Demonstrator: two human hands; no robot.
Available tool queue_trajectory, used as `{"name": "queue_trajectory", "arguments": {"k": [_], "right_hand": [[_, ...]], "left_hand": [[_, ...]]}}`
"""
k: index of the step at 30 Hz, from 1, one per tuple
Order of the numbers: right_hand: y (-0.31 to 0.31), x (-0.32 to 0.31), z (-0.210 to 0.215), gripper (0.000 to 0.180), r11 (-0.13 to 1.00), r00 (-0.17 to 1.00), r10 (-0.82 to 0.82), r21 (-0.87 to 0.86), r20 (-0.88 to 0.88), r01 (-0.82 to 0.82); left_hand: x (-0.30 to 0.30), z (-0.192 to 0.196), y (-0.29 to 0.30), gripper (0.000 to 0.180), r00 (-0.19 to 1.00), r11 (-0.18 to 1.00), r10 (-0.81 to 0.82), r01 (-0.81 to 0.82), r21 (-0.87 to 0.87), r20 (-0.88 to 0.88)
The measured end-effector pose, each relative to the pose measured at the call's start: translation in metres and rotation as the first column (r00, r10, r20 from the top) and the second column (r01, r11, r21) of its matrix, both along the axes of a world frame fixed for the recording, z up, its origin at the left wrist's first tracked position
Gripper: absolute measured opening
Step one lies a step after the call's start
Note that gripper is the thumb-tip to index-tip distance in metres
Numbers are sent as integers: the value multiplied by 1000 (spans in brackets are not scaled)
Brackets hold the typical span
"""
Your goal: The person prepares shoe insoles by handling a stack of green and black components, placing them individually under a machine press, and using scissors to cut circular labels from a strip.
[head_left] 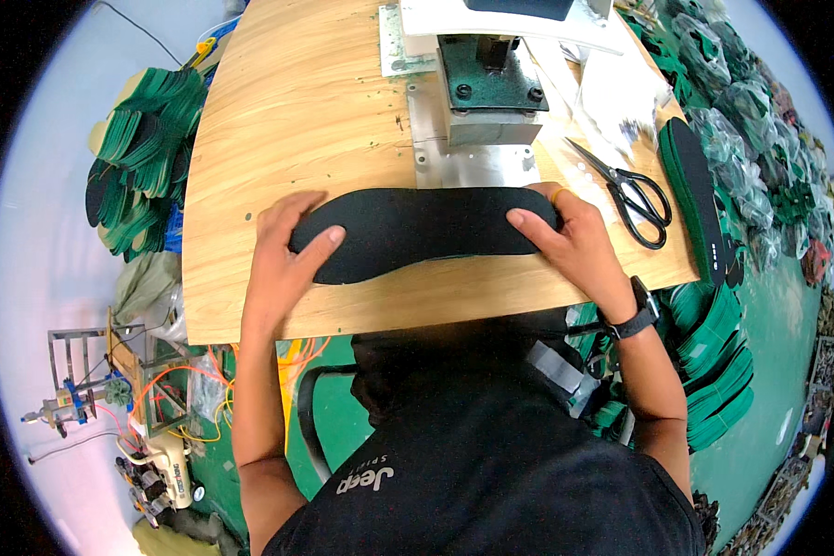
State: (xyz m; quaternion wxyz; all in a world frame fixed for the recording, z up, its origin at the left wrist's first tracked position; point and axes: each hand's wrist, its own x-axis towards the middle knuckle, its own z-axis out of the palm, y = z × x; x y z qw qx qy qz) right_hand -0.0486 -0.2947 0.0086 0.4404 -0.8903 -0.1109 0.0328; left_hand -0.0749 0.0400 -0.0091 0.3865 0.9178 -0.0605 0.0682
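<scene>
A black shoe insole [417,227] lies crosswise between my two hands, just above the near part of the wooden table [296,111]. Round its wider left end my left hand [287,255] is closed, thumb on the black face and fingers behind. At the narrower right end my right hand [574,236] grips it the same way, with a dark watch [635,310] on that wrist. Beyond the insole stands a press-like machine [493,88] with a dark bolted plate over a metal block. Its metal base [477,165] is partly hidden by the insole.
Black-handled scissors [635,195] lie right of my right hand. A stack of insoles [690,195] rests along the table's right edge. Piled insoles [144,157] stand at the left, with more green stacks [713,361] low at the right. Bagged bundles [732,120] fill the far right.
</scene>
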Motion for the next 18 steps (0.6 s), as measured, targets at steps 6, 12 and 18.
{"name": "queue_trajectory", "arguments": {"k": [6,12,18], "right_hand": [[-19,-5,-15,63,994,925,113,-32,363,-108],[-24,-6,-20,73,974,947,213,24,241,-225],[-14,-10,-27,86,972,933,206,47,296,-230]], "left_hand": [[-4,-16,10,67,997,888,-77,68,-454,-1],[-12,-17,4,100,983,881,-182,164,-444,1],[-8,-18,9,96,984,925,-178,160,-345,-22]]}}
